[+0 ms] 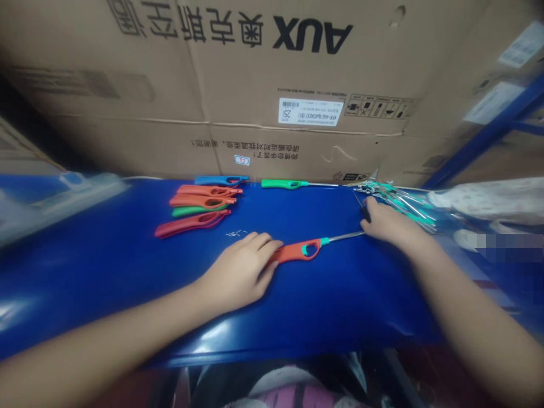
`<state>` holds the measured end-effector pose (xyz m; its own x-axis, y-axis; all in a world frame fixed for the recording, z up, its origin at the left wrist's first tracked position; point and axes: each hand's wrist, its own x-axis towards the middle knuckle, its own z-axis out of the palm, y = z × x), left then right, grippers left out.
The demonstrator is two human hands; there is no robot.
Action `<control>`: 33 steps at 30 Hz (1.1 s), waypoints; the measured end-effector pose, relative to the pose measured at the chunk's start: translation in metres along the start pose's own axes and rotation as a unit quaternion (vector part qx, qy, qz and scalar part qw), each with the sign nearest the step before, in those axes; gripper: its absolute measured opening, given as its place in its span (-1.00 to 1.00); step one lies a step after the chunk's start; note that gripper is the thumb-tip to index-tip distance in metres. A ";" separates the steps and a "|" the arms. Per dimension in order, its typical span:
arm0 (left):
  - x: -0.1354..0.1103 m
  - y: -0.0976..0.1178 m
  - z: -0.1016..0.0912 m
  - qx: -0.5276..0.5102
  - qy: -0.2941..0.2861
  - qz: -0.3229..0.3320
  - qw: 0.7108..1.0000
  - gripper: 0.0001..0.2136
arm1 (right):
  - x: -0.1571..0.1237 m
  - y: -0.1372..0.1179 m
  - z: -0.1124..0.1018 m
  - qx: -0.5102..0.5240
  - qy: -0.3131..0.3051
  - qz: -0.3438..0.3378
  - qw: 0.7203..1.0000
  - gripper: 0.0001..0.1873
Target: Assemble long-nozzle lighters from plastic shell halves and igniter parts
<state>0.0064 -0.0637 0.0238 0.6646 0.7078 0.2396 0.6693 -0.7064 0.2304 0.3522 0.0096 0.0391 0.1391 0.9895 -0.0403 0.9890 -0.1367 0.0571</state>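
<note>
Ctr frame: L hand [242, 269] grips orange lighter [297, 251]; R hand [385, 224] clasps dark tool [365, 212] nr rod tip [358, 234]. Step: likely tip work; next move needs steady hold.

upside-down "aux" on carton [238, 79]; "25" on label [310, 112]

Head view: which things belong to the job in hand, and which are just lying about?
Likely in the job:
left hand, on orange lighter
right hand, with dark pointed tool
green lighter
rodless handles
pile of teal-and-metal pieces

Seemingly just lying about:
AUX carton
white item at right, unclear what
small white bits
</note>
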 end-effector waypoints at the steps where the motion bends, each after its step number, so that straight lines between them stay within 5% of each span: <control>1: 0.000 0.000 0.002 -0.010 -0.002 0.006 1.000 -0.70 | -0.001 -0.002 -0.001 0.008 0.021 -0.010 1.000 -0.53; 4: 0.000 0.002 0.005 -0.026 -0.002 0.033 0.999 -0.69 | -0.006 -0.013 -0.007 0.089 0.137 -0.064 0.984 -0.61; 8: -0.001 0.004 0.007 -0.029 -0.005 0.062 0.998 -0.67 | -0.024 -0.045 -0.017 0.302 0.251 -0.131 0.910 -0.81; 11: -0.004 0.006 0.006 -0.038 -0.017 0.082 0.996 -0.64 | -0.041 -0.074 -0.020 0.413 0.176 -0.203 0.871 -0.78; 17: -0.006 0.011 0.006 -0.050 -0.018 0.095 0.994 -0.68 | -0.060 -0.118 -0.014 0.405 0.069 -0.318 0.855 -0.80; 26: -0.006 0.008 0.008 -0.094 -0.010 0.102 0.990 -0.70 | -0.055 -0.128 -0.011 0.443 0.091 -0.291 0.843 -0.81; 33: 0.002 -0.001 0.027 -0.186 0.041 0.119 0.975 -0.72 | -0.053 -0.103 -0.044 0.598 0.215 -0.180 0.751 -0.71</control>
<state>0.0159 -0.0615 -0.0017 0.7472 0.5317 0.3987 0.3233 -0.8150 0.4809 0.2410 -0.0265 0.0793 0.0754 0.8616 0.5020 0.3332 0.4527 -0.8271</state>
